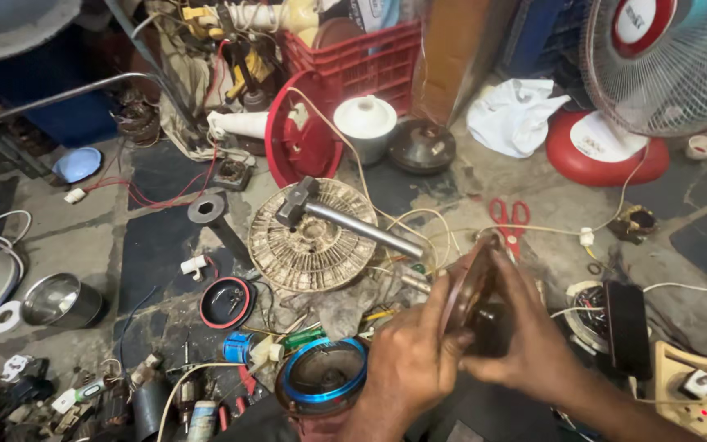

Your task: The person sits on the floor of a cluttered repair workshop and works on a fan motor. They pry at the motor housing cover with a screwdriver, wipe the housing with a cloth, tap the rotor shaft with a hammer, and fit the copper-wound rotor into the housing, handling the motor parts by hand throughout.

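Low in the frame, right of centre, I see my left hand (409,352) and right hand (525,340) clamped around a round brown motor housing (472,295), fingers curled tight on its rim, apparently to keep it edge-up and steady. Just left sits a blue-ringed cylinder (321,372). Beyond, mid-frame, a hammer (345,214) rests across a wound stator (308,237). Clutter crowds every edge; the only open floor lies past the red scissors (509,217).

Both hands are gripping a round brownish motor cover (472,299), left hand (407,356) and right hand (533,344) either side. Hammer (345,217) lying on a wound stator (312,237) just beyond them.
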